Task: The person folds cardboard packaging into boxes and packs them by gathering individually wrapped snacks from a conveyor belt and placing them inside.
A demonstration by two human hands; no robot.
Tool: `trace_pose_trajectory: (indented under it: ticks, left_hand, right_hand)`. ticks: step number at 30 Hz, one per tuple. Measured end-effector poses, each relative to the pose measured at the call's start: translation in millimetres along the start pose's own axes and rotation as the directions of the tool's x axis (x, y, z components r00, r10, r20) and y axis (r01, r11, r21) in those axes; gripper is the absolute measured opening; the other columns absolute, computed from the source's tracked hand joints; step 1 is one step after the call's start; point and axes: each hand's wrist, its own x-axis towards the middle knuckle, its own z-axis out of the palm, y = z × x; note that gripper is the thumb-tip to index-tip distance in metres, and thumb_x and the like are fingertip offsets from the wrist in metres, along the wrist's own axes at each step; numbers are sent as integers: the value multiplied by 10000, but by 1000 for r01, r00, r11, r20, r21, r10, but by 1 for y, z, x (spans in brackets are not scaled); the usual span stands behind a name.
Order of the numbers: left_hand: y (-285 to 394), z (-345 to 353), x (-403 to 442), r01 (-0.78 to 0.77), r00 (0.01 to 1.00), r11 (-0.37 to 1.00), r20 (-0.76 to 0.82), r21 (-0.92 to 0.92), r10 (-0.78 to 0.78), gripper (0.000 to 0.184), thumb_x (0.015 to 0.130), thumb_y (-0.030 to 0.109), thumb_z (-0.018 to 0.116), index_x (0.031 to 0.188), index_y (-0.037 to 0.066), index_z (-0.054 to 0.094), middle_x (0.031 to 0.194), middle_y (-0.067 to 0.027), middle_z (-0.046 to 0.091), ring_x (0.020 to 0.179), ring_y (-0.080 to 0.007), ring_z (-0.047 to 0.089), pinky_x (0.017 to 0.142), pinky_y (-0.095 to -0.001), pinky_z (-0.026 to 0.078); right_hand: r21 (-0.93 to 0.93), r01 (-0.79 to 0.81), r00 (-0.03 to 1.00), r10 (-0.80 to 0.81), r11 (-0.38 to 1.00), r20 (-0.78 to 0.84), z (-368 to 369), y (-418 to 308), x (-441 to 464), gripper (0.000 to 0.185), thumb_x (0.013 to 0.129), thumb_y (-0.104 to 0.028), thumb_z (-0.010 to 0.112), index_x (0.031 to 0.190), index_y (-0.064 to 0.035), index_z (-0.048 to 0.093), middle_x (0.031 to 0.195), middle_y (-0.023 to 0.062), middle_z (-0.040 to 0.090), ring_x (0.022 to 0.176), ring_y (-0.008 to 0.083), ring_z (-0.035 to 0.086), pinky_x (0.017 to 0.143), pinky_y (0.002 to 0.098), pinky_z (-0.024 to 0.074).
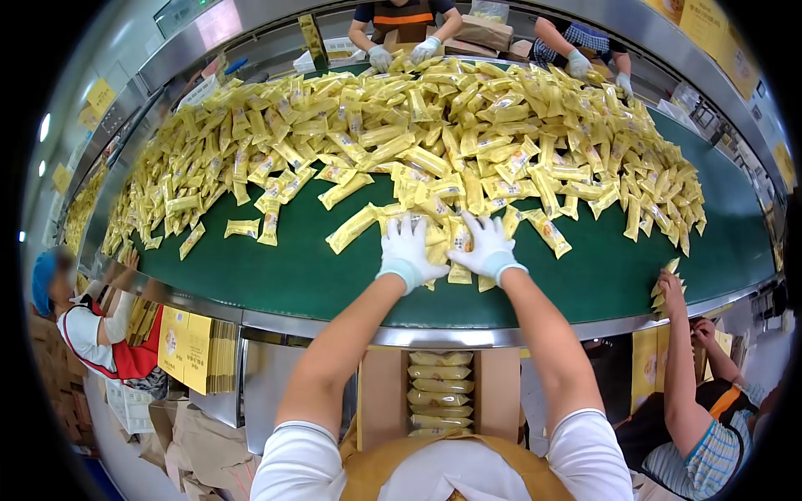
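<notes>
Yellow packets point(426, 159) lie in a broad heap across the green belt point(535, 305), thickest toward its far edge, with a few loose ones lying apart toward the left end. The person's arms point(342, 351) reach over the near edge to a small cluster at the front of the heap, around the middle of the belt. The left grip point(407, 253), in a white glove, is unclenched, its fingers stretched forward over packets on the left side of that cluster. The right grip point(484, 244), gloved the same way, is also unclenched, touching packets on the right side; a few packets show between the two. One loose packet point(353, 228) lies just left of the left grip, and another point(549, 234) slants to the right of the right grip. Below the metal rim point(493, 336) of the near edge, in the middle, stands an open carton point(383, 392) with a row of yellow bags point(440, 387) inside. Toward the right corner of the near edge, a co-worker's bare fingers point(668, 280) hold packets. Along the far edge, two other people have gloved fingers point(426, 48) at the heap. Near the left corner, a person in a red apron point(138, 355) reaches to the belt beside flat yellow boxes point(185, 346).
</notes>
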Motion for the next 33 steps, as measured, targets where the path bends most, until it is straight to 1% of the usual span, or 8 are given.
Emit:
trace_pose_trajectory:
  ticks: [6,12,15,19,23,27,29,33]
  left_hand:
    - [-38,9,-22,-343,939,938,2,44,344,845,669,433,758,1393,119,455,1351,-144,509,1287,-302,464,1077,-486,316]
    - [-76,9,-53,-182,971,977,137,-114,197,788,853,544,658,1467,117,409,1264,-149,567,1189,-325,552,1037,-459,368]
    - [-77,10,-49,-1,993,984,115,-179,22,645,914,479,632,1416,99,494,1234,-172,572,1163,-328,565,959,-432,454]
    - [-62,-7,-52,21,999,973,52,-231,-9,564,885,432,689,1303,65,599,1150,-179,587,1096,-348,580,906,-422,507]
    - [-49,7,-52,78,984,995,163,-65,-67,532,880,460,678,1193,33,628,1132,-180,592,1080,-348,586,937,-424,506]
    - [-62,-2,-44,98,970,992,229,-80,-78,533,873,485,655,1091,-1,630,1145,-199,597,1080,-364,606,938,-419,515]
    - [-67,-11,-46,141,979,986,159,-90,-126,510,874,469,655,1082,4,630,1161,-209,598,1085,-373,611,923,-420,523]
    - [-48,-46,-63,196,975,954,148,-227,-165,471,846,459,665,1008,18,639,1036,-234,687,992,-397,664,870,-460,546]
  right_hand:
    - [-162,244,969,-232,956,89,11,24,-27,924,687,-496,718,1510,-242,384,1528,128,406,1448,362,322,1063,764,224]
    - [-249,508,842,-537,824,-58,0,65,-86,700,876,-514,639,1451,-157,464,1518,127,433,1397,344,396,1116,649,240]
    - [16,361,897,-343,932,-278,30,87,-92,632,892,-432,663,1431,-147,496,1476,117,492,1355,294,457,1098,598,275]
    - [-122,8,956,-43,993,-289,24,73,-107,552,876,-349,701,1373,-164,547,1186,38,646,1121,219,574,989,504,354]
    - [-388,55,948,-171,920,-269,2,76,-107,462,792,-357,756,1189,-160,628,998,18,636,1010,240,580,929,482,377]
    - [-22,-48,900,33,999,-435,-33,54,-107,460,794,-310,746,1172,-71,638,1025,144,629,1020,333,583,906,469,460]
    - [245,55,944,30,968,-329,-38,44,-110,538,808,-382,756,1181,-17,625,1062,204,609,1035,380,598,902,430,509]
    - [-160,-83,989,101,984,104,7,25,-104,600,780,-504,772,1105,-23,619,1126,170,594,1053,359,615,894,434,531]
